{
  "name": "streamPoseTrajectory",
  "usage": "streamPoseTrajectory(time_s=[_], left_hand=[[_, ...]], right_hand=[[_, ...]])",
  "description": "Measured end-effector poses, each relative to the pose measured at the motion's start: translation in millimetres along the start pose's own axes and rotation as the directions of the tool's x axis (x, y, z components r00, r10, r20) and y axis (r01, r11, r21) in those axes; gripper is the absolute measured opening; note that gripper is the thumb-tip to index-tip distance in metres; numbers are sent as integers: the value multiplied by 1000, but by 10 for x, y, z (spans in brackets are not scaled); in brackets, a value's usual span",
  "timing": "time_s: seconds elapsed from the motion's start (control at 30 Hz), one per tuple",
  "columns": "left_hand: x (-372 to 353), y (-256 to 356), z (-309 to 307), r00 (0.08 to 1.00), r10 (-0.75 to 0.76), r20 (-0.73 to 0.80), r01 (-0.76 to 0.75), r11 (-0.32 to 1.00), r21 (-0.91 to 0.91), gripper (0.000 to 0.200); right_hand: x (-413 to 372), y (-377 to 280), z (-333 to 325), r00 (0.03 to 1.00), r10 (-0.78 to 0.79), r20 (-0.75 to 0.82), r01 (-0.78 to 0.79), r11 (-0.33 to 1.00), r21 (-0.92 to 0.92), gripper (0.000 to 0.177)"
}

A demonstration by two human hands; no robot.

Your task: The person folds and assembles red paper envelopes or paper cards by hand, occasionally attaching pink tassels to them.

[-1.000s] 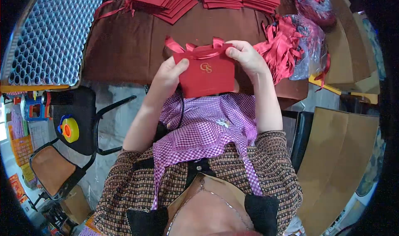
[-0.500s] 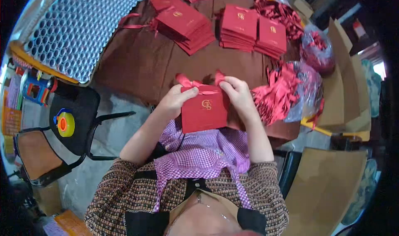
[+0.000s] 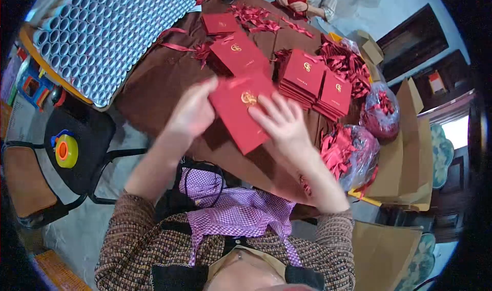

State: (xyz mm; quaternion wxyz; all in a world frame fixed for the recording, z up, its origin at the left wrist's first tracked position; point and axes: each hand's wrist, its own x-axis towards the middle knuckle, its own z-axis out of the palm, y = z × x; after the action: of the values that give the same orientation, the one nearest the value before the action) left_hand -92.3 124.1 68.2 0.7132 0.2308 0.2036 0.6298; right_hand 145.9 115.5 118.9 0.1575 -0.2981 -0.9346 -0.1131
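Observation:
A flat red paper gift bag with a gold monogram is held tilted over the table. My left hand, somewhat blurred, grips its left edge near the top. Against its right side lies my right hand, fingers stretched out and spread over the face near the monogram. Just beyond is a stack of similar red bags, partly covered by the held one. To the right stand two more neat stacks, a left one and a right one.
Loose red ribbons are strewn at the back, with a ribbon heap and plastic bags of ribbon to the right. A tray of tubes stands left. A co-worker is across the brown-covered table. Cardboard boxes stand right.
The red gift bag has moved away from my body toward the stacks and tilted. My right hand has let go of the ribbon at the top and spread over the bag's face.

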Motion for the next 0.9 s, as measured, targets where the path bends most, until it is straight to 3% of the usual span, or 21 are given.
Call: streamPoseTrajectory(time_s=[0.03,0.07,0.1,0.13,0.17,0.2,0.27,0.33,0.4,0.47,0.5,0.53,0.57,0.6,0.67,0.73,0.77,0.8,0.87,0.9], left_hand=[[153,232,135,995,36,94,-33,999,-33,29],[341,447,297,998,27,54,-24,998,-58,29],[591,629,230,986,59,154,-59,998,-9,25],[799,809,340,992,116,58,-118,993,22,20],[981,1006,429,994,83,67,-88,994,66,17],[1233,1160,314,968,42,246,-59,996,65,16],[1430,1284,314,973,100,209,-140,972,189,22],[1504,1195,146,999,-4,-35,18,917,399,40],[1623,1101,-274,924,-160,-347,369,609,702,52],[1615,1037,-426,884,-85,-460,461,331,823,51],[1691,1039,-501,881,-86,-464,465,328,822,51],[1776,1036,-565,971,109,-211,209,24,978,53],[1841,991,-629,974,196,110,-42,-320,946,56],[1921,885,-640,977,185,108,-43,-324,945,56],[2177,627,-542,893,249,374,-240,-440,865,51],[2312,392,-446,952,113,284,-196,-488,850,57],[2323,343,-330,988,4,153,-129,-516,847,64],[2394,219,-408,989,-34,143,-138,-551,823,67],[2393,-15,-565,991,-133,-26,-55,-569,821,70],[2370,-183,-763,997,-70,23,-59,-577,815,71]], right_hand=[[199,153,-63,1000,-17,-12,17,997,-74,61],[414,337,-80,996,-35,-83,29,997,-76,59],[622,501,-112,992,-59,-115,45,992,-120,55],[849,662,-123,982,-85,-171,62,989,-136,54],[1063,805,-119,971,-71,-229,42,991,-129,56],[1235,942,-100,954,-73,-292,49,995,-89,61],[1461,1222,176,937,-68,-343,57,997,-43,62],[1515,1441,559,984,-41,-176,45,999,19,67],[1348,1517,942,1000,-11,-16,10,999,-44,75],[1182,1519,1202,993,16,119,-2,994,-110,72],[1141,1467,1255,988,34,154,-18,995,-101,71],[1098,1417,1307,980,56,191,-39,995,-90,71],[1062,1412,1350,976,46,214,-23,994,-109,73],[1037,1394,1373,975,54,214,-32,994,-102,73],[1051,1377,1367,968,53,244,-28,994,-104,74],[1066,1367,1375,957,65,282,-38,994,-102,75],[1058,1372,1416,948,64,312,-43,996,-74,75],[1067,1353,1422,937,58,345,-46,998,-45,74],[1063,1347,1448,910,70,409,-84,996,17,75],[1048,1337,1493,896,75,438,-107,993,47,76]])
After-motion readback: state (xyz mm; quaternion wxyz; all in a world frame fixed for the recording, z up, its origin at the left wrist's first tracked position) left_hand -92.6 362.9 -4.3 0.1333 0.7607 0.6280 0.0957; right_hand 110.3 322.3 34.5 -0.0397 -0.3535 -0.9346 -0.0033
